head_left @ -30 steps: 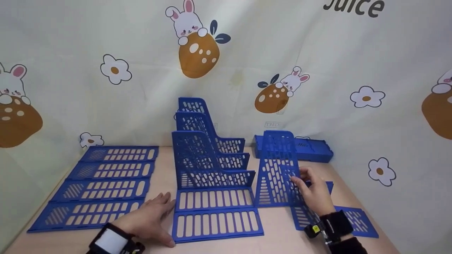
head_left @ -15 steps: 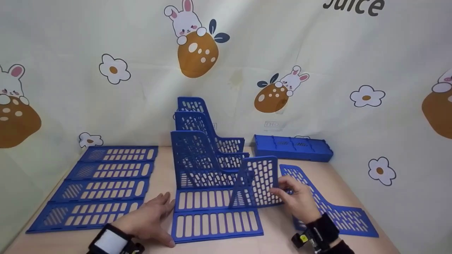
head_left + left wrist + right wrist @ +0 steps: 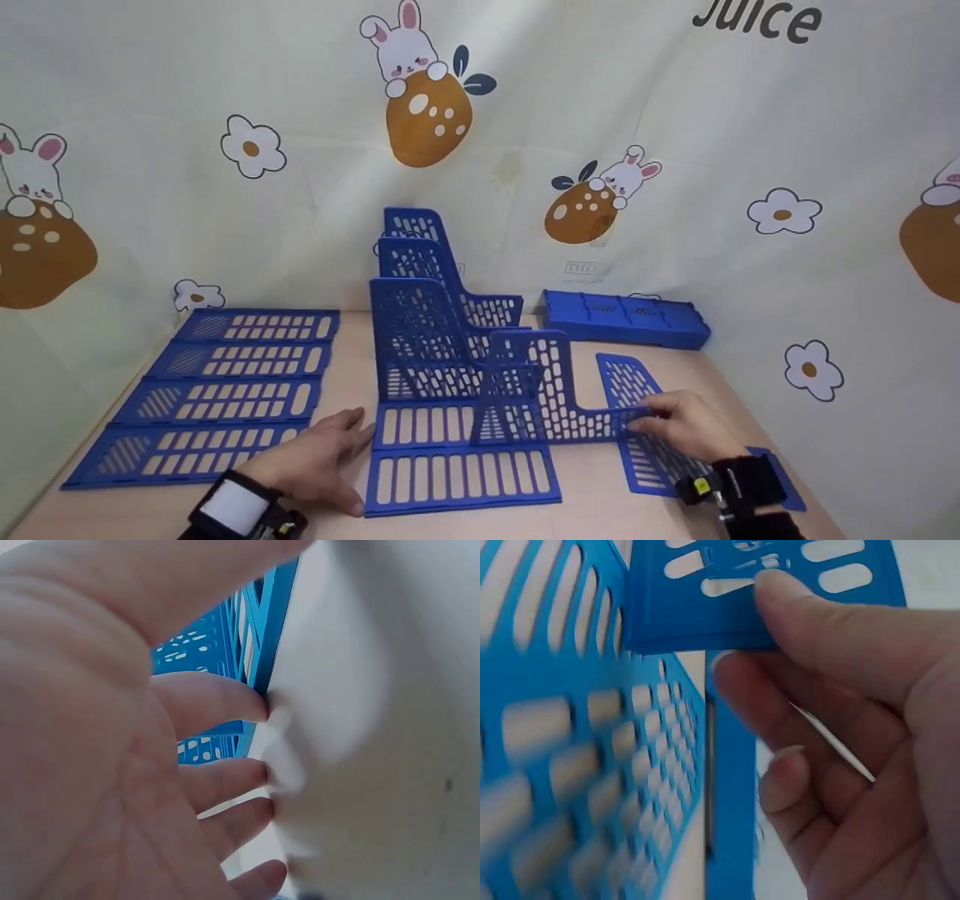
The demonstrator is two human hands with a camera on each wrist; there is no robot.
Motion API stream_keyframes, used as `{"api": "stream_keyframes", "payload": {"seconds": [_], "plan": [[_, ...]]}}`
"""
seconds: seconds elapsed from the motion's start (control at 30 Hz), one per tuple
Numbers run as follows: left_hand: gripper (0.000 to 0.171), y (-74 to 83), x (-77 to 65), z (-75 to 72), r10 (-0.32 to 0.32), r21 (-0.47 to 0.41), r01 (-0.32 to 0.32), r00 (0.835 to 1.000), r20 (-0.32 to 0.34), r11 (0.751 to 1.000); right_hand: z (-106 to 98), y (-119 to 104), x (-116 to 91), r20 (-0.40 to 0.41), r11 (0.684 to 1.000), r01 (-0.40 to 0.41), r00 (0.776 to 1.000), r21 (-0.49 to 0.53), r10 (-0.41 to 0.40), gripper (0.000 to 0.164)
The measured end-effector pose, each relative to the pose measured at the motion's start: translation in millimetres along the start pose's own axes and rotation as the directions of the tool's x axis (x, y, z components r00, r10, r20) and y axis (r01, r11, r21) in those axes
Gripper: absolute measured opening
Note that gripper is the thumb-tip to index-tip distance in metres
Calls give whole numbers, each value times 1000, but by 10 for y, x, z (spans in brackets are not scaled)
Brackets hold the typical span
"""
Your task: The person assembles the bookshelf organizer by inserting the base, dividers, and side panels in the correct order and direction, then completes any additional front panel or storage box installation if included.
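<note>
My right hand (image 3: 686, 424) pinches the low end of a blue perforated file-rack divider (image 3: 555, 382) between thumb and fingers. The divider stands on edge, its tall end overlapping the slotted base panels (image 3: 465, 478) in the head view. In the right wrist view, the thumb lies on the face of a slotted end piece (image 3: 832, 585). My left hand (image 3: 315, 459) rests on the table with fingers spread, beside the left edge of the base. Its fingertips touch the tabletop in the left wrist view. Behind the held piece, several matching dividers (image 3: 412, 322) stand upright in a row.
Several flat blue panels (image 3: 154, 435) lie in a column at the left of the table. Another divider (image 3: 630, 379) lies flat at the right, partly behind my right hand. A long blue folded piece (image 3: 626, 319) sits at the back right by the printed curtain (image 3: 675, 90).
The divider has come down left from beside the rack, turned over to the base, its low end now pointing right. My right hand has shifted its grip to that end. The left hand stays put.
</note>
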State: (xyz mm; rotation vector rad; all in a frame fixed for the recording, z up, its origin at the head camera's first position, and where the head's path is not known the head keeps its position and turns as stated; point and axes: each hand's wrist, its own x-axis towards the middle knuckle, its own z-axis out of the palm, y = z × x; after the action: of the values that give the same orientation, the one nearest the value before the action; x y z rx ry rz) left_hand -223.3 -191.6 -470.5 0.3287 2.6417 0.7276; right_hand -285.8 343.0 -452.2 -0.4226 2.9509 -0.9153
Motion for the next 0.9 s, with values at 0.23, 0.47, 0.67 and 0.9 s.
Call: {"api": "stream_keyframes", "payload": {"seconds": [0.23,0.47,0.67,0.9], "plan": [[111,-11,40,23,7,-3,-7,1000,-24,1000,438,-397,98,-40,989,119,993,87,-115,11],[112,-9,28,60,71,5,-71,992,-104,997,841,-834,167,-73,967,236,971,98,-230,7],[115,3,29,68,64,24,-63,994,-91,998,879,-867,106,-57,975,191,981,112,-186,9],[123,30,-13,87,7,7,-6,998,-64,1000,369,-443,78,91,999,-44,995,26,42,37]]}}
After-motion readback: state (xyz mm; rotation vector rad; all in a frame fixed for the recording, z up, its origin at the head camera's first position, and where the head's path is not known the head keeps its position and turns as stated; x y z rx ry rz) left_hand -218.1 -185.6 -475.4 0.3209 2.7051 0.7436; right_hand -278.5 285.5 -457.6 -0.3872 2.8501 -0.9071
